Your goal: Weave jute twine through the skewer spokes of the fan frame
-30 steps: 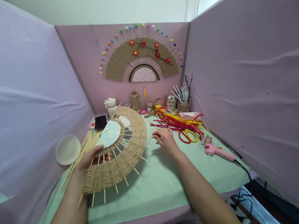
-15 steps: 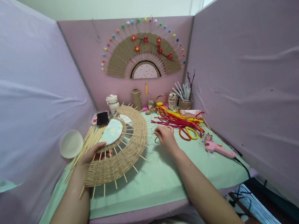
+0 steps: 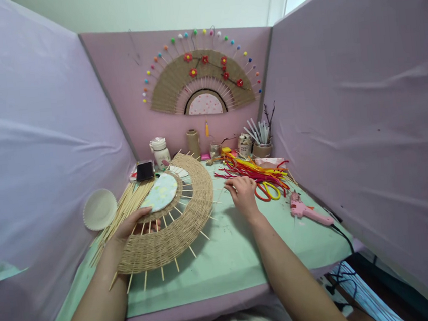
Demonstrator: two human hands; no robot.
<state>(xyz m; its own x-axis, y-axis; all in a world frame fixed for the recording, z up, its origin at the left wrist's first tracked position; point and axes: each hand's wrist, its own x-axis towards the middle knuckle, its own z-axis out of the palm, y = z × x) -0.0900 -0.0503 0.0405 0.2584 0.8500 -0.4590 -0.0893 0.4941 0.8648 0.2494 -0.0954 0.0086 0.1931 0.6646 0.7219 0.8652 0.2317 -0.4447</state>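
A half-round woven fan (image 3: 184,219) of tan cord on radiating wooden sticks lies on the mint green table top (image 3: 227,260), with a pale patterned half-disc (image 3: 162,191) at its centre. My left hand (image 3: 131,228) grips the fan's inner edge, thumb on top. My right hand (image 3: 243,192) is just right of the fan's rim, fingers pinched on a thin cord strand that I can barely see. Red, yellow and orange pipe cleaners (image 3: 258,174) lie just beyond that hand.
A pink glue gun (image 3: 308,212) with a black cable lies at the right. Loose sticks (image 3: 126,209), a white paper bowl (image 3: 99,209) and a phone (image 3: 145,170) sit at the left. Jars and a cord spool (image 3: 193,143) line the back under a finished wall fan (image 3: 202,83).
My right hand has edged away from me toward the pipe cleaners. The left hand still holds the fan; the view has shifted a little.
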